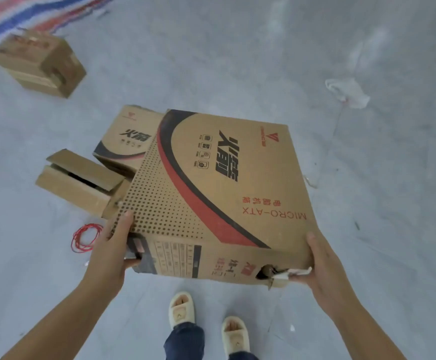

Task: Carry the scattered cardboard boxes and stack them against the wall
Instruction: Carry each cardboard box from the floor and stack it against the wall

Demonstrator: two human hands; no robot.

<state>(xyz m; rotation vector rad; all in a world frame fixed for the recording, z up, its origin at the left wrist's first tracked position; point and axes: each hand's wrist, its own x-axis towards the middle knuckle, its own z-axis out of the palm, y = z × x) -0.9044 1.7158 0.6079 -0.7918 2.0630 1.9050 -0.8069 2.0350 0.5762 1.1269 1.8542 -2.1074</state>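
I hold a large printed cardboard box (211, 188) above the grey floor, its red and black printed face turned up. My left hand (113, 248) grips its near left corner, thumb on top and fingers underneath. My right hand (321, 266) grips the near right corner by a torn flap. Behind the held box a second printed box (126, 141) sits on the floor, partly hidden. A smaller plain box (81, 183) with loose flaps lies beside it on the left. Another brown box (40, 63) stands far left.
A red wire coil (84, 237) lies on the floor near my left hand. A striped tarp (16, 16) covers the far left corner. A crumpled white bag (347, 92) lies at the right. My slippered feet (206, 323) stand below the box.
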